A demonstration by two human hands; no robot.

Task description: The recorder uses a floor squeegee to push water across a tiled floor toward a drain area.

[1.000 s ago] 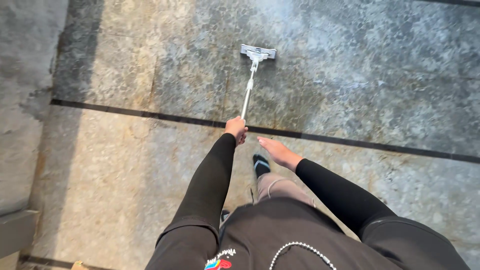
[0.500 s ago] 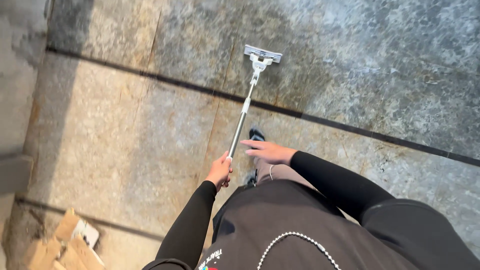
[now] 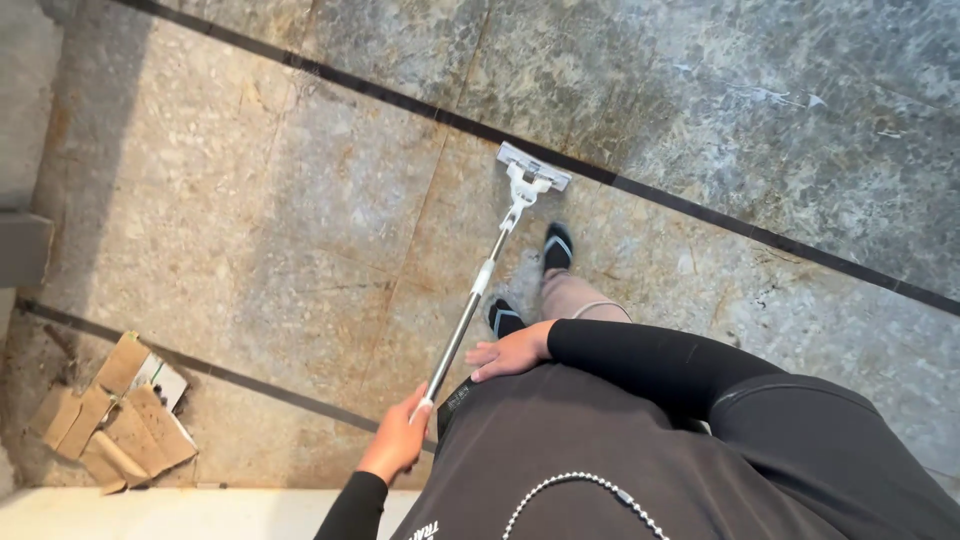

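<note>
My left hand [image 3: 398, 438] is curled tight around the top of the slim silver metal mop handle [image 3: 470, 310]; my right hand [image 3: 512, 351] hovers beside it, fingers loosely spread, holding nothing. The white flat mop head [image 3: 534, 167] rests on the grey speckled stone floor [image 3: 300, 200], with torn brown cardboard scraps [image 3: 110, 410] far left.

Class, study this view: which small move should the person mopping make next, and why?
Probably bring the right hand onto the mop handle. Only the left hand grips it, at the top end, while the mop head lies flat on the stone floor, just ahead of the feet.
</note>
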